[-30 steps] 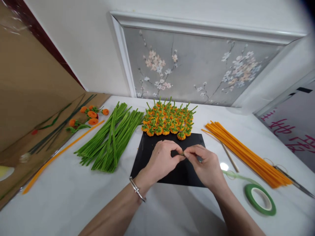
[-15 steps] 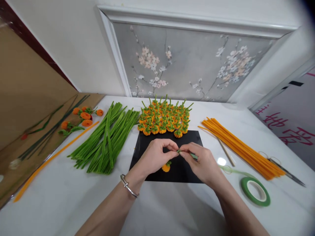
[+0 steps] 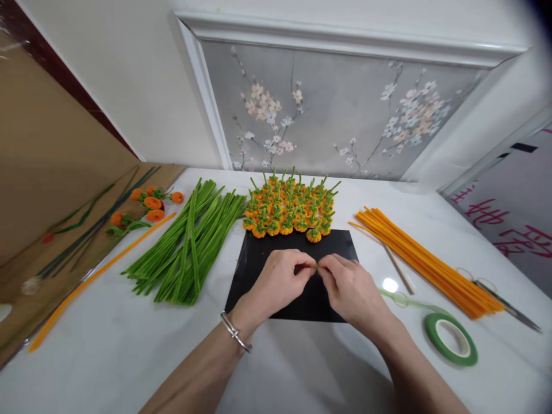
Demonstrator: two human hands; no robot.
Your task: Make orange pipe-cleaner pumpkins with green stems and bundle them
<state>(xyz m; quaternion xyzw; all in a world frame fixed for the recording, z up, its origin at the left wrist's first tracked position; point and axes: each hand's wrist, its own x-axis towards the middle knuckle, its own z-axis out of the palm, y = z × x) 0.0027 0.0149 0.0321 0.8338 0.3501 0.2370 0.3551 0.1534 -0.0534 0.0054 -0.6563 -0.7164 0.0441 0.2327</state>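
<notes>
Above a black mat (image 3: 252, 270), my left hand (image 3: 280, 282) and my right hand (image 3: 351, 287) meet, each closed in a pinch. A tiny greenish bit, apparently the end of a green tape strip (image 3: 407, 300), shows between the fingertips. That strip runs from a green floral tape roll (image 3: 466, 345) and passes behind my right wrist. Beyond the mat's far edge stand orange pipe-cleaner flowers (image 3: 287, 221), heads down with green stems up; one orange flower (image 3: 314, 236) sits slightly forward. What lies behind my left hand is hidden.
Green pipe cleaners (image 3: 185, 247) are piled on the left, beside a single orange pipe cleaner (image 3: 99, 282) and several finished orange flowers (image 3: 153, 202). At right lie an orange pipe-cleaner bundle (image 3: 426, 261), a thin stick (image 3: 399, 269) and scissors (image 3: 520, 315). A wall closes the back.
Both hands have dropped slightly and moved a little right, still pinching together. The orange flower seen below my left hand earlier is now out of sight. The view has shifted slightly.
</notes>
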